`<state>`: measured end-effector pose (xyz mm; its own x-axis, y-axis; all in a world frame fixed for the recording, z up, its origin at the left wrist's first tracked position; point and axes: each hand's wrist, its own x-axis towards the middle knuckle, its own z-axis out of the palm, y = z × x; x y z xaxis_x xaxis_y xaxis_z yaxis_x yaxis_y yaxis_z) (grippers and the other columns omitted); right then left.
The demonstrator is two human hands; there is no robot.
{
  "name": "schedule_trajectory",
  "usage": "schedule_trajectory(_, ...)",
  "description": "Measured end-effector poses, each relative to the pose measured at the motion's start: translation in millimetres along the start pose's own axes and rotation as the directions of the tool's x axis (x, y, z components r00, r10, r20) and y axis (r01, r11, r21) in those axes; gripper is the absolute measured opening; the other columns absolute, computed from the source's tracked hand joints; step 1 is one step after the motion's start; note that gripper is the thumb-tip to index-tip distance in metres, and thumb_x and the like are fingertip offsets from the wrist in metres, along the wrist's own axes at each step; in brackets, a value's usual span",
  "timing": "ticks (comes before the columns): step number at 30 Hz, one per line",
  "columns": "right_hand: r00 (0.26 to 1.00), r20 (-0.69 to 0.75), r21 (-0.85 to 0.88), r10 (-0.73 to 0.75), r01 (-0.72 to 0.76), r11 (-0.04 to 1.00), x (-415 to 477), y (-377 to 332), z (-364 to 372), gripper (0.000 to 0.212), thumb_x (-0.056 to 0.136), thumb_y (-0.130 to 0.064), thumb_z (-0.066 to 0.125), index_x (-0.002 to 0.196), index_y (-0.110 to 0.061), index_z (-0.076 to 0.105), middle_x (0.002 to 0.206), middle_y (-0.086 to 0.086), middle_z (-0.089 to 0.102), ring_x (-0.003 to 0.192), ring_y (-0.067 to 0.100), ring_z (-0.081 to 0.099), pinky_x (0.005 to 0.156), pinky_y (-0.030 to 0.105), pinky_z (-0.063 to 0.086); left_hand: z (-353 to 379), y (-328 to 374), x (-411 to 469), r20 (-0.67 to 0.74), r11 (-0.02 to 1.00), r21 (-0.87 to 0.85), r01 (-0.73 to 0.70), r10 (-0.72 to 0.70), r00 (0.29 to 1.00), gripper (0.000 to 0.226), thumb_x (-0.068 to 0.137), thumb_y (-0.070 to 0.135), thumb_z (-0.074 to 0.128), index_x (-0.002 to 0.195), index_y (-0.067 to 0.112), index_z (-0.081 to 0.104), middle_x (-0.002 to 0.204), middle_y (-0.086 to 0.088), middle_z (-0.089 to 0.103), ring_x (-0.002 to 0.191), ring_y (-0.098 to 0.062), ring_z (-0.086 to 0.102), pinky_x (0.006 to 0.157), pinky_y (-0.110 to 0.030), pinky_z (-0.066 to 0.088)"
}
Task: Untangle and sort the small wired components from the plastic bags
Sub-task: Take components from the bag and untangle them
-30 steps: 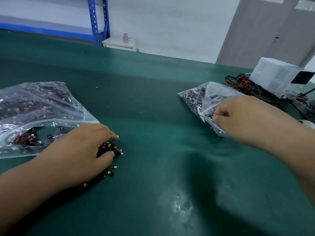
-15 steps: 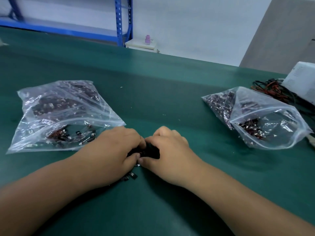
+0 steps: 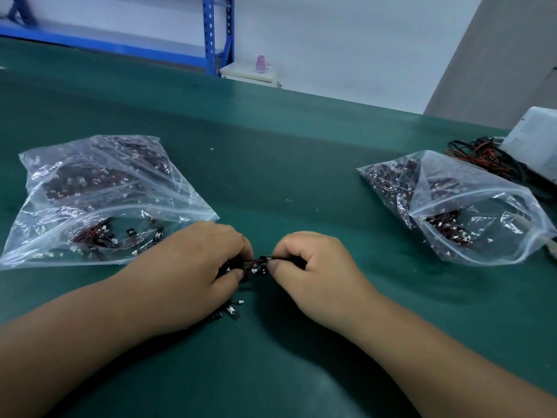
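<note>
Green worktop (image 3: 271, 372): it carried everything, with bare matting nearest the camera.
Strays (image 3: 230, 312): a few loose black parts lay just under the left wrist, near the clump and not yet sorted.
Left hand (image 3: 193, 267): it was curled over the clump, and its thumb and fingers gripped the mass low against the worktop.
Right hand (image 3: 313, 273): its thumb and forefinger pinched a wire (image 3: 261, 259) at the clump's right edge, with the other fingers folded in.
Clump (image 3: 250, 268): a dark knot of small wired components sat between the two hands, touching both and outside either bag.
Change: a second earlier the right hand had been at the right bag. Half a second earlier both hands had been pressed close over the clump. Now they stood slightly apart, and the wire ran between them.
Meaning: fetching looked finished and untangling seemed to have begun, with one piece being teased out. Nothing yet lay in a sorted group.
Risk: a hard pull would likely tighten the knot or drag more strays off.
Left bag (image 3: 99, 200): it was clear plastic with components still inside, and it lay just beyond the left hand.
Right bag (image 3: 470, 212): it also still held components, and it lay well to the right with no hand on it.
Far: red and black cables (image 3: 482, 155) and a white box (image 3: 536, 143) sat behind the right bag, and a blue shelf (image 3: 211, 34) stood at the wall.
</note>
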<state>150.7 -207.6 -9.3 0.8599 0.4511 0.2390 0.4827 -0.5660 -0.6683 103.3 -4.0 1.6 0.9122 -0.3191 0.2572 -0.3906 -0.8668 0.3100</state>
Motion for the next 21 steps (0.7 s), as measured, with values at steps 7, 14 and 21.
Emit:
schedule_trajectory(7,0.985,0.006,0.356,0.175,-0.165,0.92,1.7,-0.2,-16.8,0.012,0.076,-0.026,0.063,0.071,-0.015,0.064,0.06,-0.003,0.056,0.055,0.009,0.047,0.052,0.019,0.038,-3.1,-1.3,1.4,0.049,1.0,0.029,-0.008,0.006,0.999,0.01,0.089,0.026,0.06,0.092,0.035,0.061,0.091,0.025,0.052,0.094,0.002,0.046,0.084,-0.007,0.031)
schedule_trajectory(14,0.96,-0.022,0.571,0.279,-0.217,0.792,8.7,3.3,-30.0,0.036,0.092,-0.005,0.057,0.062,-0.023,0.065,0.061,0.001,0.063,0.05,0.014,0.053,0.046,0.014,0.039,-5.8,-0.9,-0.5,0.06,1.0,0.013,0.013,-0.013,0.998,0.011,0.089,0.028,0.058,0.089,0.038,0.058,0.093,0.026,0.054,0.097,0.004,0.045,0.085,-0.007,0.031)
schedule_trajectory(21,0.939,-0.143,0.501,0.313,-0.204,0.841,18.3,12.6,-40.8,0.029,0.092,-0.012,0.059,0.067,-0.022,0.069,0.063,-0.002,0.066,0.051,0.011,0.048,0.05,0.017,0.039,-9.3,2.8,-1.2,0.086,0.999,0.0,0.037,-0.037,0.996,0.018,0.086,0.018,0.061,0.091,0.035,0.063,0.093,0.025,0.056,0.096,0.004,0.046,0.086,-0.002,0.029)
